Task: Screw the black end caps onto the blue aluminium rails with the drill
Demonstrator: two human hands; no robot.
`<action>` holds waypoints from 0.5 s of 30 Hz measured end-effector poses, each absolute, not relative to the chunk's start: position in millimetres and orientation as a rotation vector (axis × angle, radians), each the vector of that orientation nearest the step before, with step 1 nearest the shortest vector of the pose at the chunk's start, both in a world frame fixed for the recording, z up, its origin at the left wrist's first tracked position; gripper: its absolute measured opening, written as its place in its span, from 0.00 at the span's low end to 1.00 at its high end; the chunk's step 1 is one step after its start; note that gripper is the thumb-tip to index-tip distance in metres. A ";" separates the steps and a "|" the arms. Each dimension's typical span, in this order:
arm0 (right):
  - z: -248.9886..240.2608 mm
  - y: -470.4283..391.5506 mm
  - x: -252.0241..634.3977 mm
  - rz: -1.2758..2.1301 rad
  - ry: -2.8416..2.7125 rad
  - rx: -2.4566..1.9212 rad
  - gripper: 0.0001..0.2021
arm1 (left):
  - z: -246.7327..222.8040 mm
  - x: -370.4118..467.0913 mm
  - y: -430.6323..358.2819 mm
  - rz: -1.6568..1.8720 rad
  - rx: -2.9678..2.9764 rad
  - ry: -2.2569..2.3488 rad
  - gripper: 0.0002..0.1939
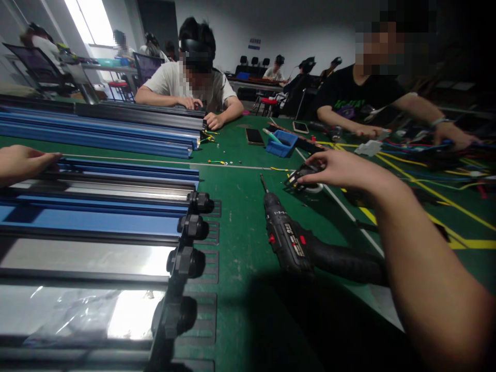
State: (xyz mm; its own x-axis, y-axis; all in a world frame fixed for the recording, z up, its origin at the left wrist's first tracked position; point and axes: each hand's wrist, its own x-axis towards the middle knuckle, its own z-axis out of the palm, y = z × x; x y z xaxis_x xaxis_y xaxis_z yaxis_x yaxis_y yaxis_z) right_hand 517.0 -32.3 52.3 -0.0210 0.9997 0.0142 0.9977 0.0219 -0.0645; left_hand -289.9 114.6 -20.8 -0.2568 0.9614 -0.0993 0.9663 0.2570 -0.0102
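Observation:
At the left edge my left hand (pixel 25 163) is closed, its thumb and fingers pressed together beside the far edge of a blue metal profile (pixel 127 168). What lies in its pinch is hidden. My right hand (pixel 337 165) reaches over the middle of the table, its fingers closed on a small black part with slots (pixel 295 176). A pale ring-shaped thing (pixel 315 189) shows just under those fingers. Nearer to me a black cordless drill (pixel 287 232) lies on its side, its bit pointing away. Several black cable glands (pixel 189 226) stick out from the ends of the profiles.
More blue profiles (pixel 96 135) lie across the green table (pixel 236 232). Beyond are a phone (pixel 254 136), a blue bin (pixel 282 143) and short yellow-green wires (pixel 217 163). Two people work across the table; loose cables (pixel 461 175) spread at the right.

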 end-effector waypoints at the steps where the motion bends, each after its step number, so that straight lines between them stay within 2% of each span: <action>1: 48.2 -31.3 513.2 0.000 -2.246 -2.109 0.24 | -20.7 -291.0 114.7 -0.107 1.863 2.432 0.51; 7: 24.4 -26.5 495.5 -0.079 -2.377 -1.930 0.27 | -20.3 -288.6 112.2 -0.078 1.884 2.413 0.48; 15: 21.5 -23.2 507.6 -0.020 -2.376 -1.905 0.25 | -17.7 -280.5 109.3 -0.090 1.903 2.418 0.48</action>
State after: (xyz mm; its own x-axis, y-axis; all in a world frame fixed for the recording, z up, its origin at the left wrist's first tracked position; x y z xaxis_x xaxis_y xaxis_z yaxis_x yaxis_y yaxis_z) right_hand 507.6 -23.2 21.5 -0.2143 0.9732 0.0829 0.9745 0.2189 -0.0498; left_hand -280.5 109.3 -17.7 -0.2343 0.9684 -0.0858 0.9721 0.2345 -0.0068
